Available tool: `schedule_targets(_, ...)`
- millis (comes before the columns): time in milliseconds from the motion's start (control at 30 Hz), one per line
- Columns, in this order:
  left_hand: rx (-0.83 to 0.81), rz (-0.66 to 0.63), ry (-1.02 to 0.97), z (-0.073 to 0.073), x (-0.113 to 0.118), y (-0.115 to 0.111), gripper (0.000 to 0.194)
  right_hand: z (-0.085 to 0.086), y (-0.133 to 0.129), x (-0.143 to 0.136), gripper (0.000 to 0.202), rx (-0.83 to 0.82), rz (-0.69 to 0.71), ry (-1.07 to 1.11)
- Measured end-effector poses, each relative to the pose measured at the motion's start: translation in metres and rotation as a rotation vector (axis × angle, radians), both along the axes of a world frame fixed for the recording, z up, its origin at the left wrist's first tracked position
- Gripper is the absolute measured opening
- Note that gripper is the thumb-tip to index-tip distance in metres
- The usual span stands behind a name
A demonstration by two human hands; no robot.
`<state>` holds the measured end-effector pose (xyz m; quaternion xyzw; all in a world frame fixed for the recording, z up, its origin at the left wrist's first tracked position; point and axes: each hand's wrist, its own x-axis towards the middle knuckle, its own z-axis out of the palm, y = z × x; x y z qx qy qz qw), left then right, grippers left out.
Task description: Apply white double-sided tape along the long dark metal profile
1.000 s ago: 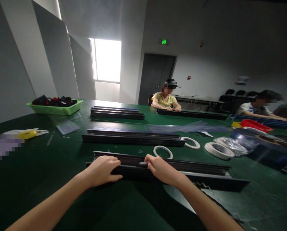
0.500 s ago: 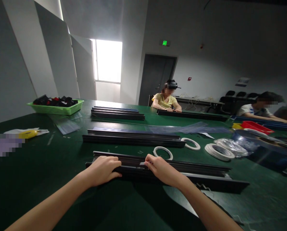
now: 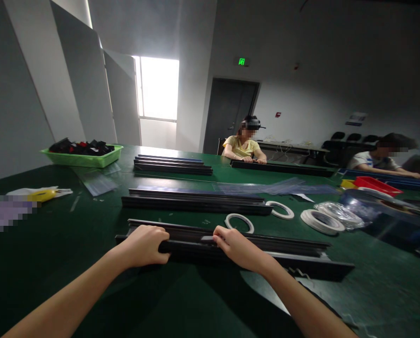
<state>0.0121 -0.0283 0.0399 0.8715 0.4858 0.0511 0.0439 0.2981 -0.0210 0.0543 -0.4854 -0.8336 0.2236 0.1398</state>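
A long black profile [image 3: 283, 261] with raised ridges lies across the table in front of me. My left hand [image 3: 147, 245] is closed around its left part, thumb on the near side and fingers over the top. Farther right, my right hand [image 3: 236, 246] pinches a small pale strip [image 3: 207, 239] against the profile; its tip sticks out left of my fingertips. Whether the strip is tape or film I cannot tell. Just behind the profile lies a white tape roll [image 3: 239, 224].
Behind lie another black profile [image 3: 195, 205], a profile stack [image 3: 172, 166] and clear film strips [image 3: 276, 187]. More tape rolls [image 3: 322, 222] and a red tray [image 3: 377, 185] are at right. A green basket [image 3: 81, 159] stands back left. Two people work across the table.
The black profile has slid a little to the left together with my left hand. My right hand stays nearly in place, and more of the pale strip shows beside its fingertips.
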Motion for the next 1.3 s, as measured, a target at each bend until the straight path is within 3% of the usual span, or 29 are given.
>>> schedule_targets(400,-0.028,-0.035,-0.02,0.001,0.002,-0.002,0.023,0.001,-0.001,-0.001,0.026,0.005,-0.013,0.008)
schedule_targets(600,0.006,-0.098,-0.047,0.0,0.017,-0.008,0.031,-0.001,0.0,-0.001,0.029,-0.015,-0.02,0.021)
schedule_targets(767,0.069,-0.174,-0.07,-0.005,0.027,-0.011,0.026,-0.003,0.002,-0.001,0.028,0.012,-0.014,0.014)
schedule_targets(1300,0.052,-0.147,-0.06,-0.004,0.024,-0.009,0.017,-0.001,-0.001,0.0,0.031,0.049,-0.025,-0.046)
